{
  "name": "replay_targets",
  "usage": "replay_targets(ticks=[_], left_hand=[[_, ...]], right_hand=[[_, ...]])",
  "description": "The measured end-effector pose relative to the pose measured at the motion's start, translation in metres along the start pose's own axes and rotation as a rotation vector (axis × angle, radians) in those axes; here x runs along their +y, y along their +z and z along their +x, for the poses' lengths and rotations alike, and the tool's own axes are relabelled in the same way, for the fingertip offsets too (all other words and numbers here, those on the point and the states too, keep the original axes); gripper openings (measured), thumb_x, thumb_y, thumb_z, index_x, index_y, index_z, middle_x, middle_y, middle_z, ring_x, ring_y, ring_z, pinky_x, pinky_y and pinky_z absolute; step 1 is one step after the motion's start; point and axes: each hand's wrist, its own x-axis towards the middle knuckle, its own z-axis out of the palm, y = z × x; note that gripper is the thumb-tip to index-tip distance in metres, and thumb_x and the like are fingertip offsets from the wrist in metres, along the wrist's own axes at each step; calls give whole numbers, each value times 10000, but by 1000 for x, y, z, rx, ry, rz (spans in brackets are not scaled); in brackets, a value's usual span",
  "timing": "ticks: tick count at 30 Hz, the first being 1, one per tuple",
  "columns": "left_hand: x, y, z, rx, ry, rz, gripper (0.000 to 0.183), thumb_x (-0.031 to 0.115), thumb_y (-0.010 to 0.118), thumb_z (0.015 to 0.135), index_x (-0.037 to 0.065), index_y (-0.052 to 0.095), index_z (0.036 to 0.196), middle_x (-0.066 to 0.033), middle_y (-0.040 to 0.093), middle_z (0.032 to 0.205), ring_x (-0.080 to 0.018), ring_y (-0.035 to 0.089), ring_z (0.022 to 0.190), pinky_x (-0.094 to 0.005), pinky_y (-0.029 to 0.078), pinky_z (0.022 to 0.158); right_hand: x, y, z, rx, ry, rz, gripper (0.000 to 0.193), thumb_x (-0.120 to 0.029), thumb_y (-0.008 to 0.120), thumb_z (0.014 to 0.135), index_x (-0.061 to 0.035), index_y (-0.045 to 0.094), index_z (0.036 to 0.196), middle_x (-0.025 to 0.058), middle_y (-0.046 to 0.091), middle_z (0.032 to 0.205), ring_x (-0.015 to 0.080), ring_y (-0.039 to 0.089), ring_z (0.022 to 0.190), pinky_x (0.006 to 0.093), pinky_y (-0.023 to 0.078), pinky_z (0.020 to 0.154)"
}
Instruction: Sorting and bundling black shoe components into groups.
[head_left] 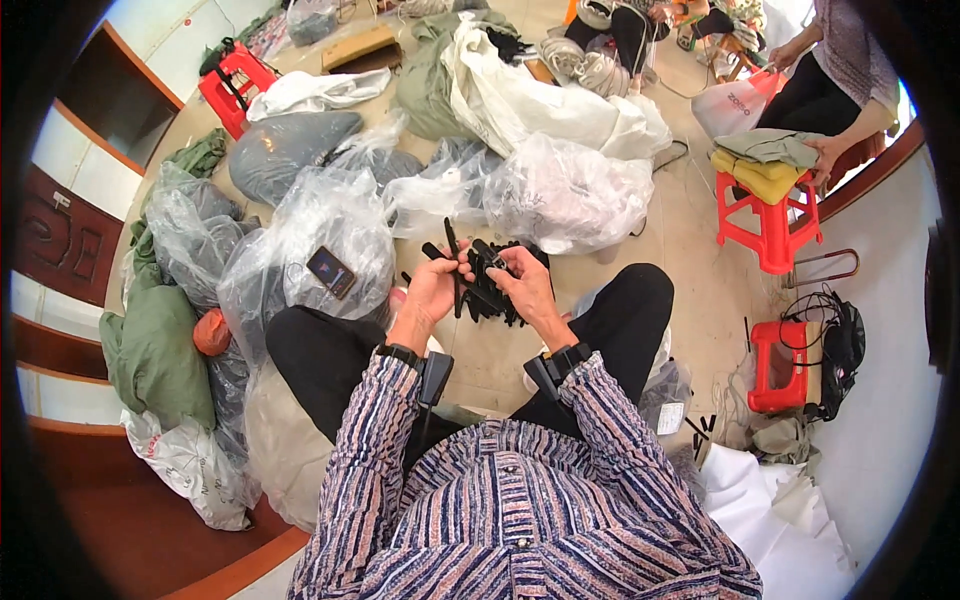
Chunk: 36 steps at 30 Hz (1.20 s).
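Observation:
Between my knees, my left hand (436, 287) pinches a thin black strip (452, 240) that stands nearly upright; another short black piece (433, 251) pokes out by its fingers. Close beside it, my right hand (528, 286) has its thumb and fingers closed around a dark black piece (487, 250) whose exact kind is too small to make out. Under and behind both hands lies a pile of black strips (515, 312) on the tiled floor, partly covered by my fingers.
Stuffed clear plastic bags (325, 215) crowd the left and front, with a phone (331, 272) lying on one. A large white sack (540, 95) is farther ahead. At right, another person's hand (826, 160) touches folded cloth on a red stool (768, 225); a second red stool (778, 368) is nearer.

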Motion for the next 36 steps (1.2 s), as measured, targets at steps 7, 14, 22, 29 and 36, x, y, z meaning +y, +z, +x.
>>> replay_targets(ticks=[7, 14, 22, 29, 36], left_hand=[[-8, 39, -38, 32, -23, 392, 304, 2, 469, 839, 54, 505, 1136, -44, 542, 884, -158, 546, 791, -342, 526, 746], [-10, 14, -26, -111, -193, 104, 354, 150, 382, 892, 119, 401, 1244, -89, 521, 1091, -244, 524, 966, -494, 454, 816], [3, 27, 4, -42, -335, 7, 338, 347, 343, 922, 203, 473, 1198, -32, 514, 1136, -236, 492, 1030, -482, 391, 854], [67, -17, 2, -255, -107, 210, 551, 351, 523, 861, 34, 365, 1283, -157, 538, 1092, -246, 550, 988, -375, 471, 815], [-18, -343, 40, 982, -284, 635, 112, 76, 572, 716, -30, 553, 747, -133, 548, 654, -246, 554, 588, -356, 476, 526]], right_hand=[[-38, 7, -10, -117, 153, 467, 208, -99, 606, 800, 18, 494, 931, 51, 565, 751, 92, 543, 591, 216, 461, 475], [-39, 19, -10, -176, 317, 436, 166, -88, 547, 831, -18, 507, 977, 26, 561, 720, 81, 540, 617, 211, 442, 462], [-32, 32, 9, -169, -37, -269, 309, -128, 545, 822, -10, 443, 1088, 77, 559, 923, 136, 541, 681, 267, 439, 605], [-43, -17, 11, 172, 463, 315, 196, -94, 515, 840, -38, 423, 1004, 67, 518, 785, 164, 536, 610, 307, 460, 541], [-2, -42, 24, 299, 634, 260, 154, -96, 497, 842, -72, 418, 973, 42, 476, 734, 111, 418, 522, 257, 356, 456]])
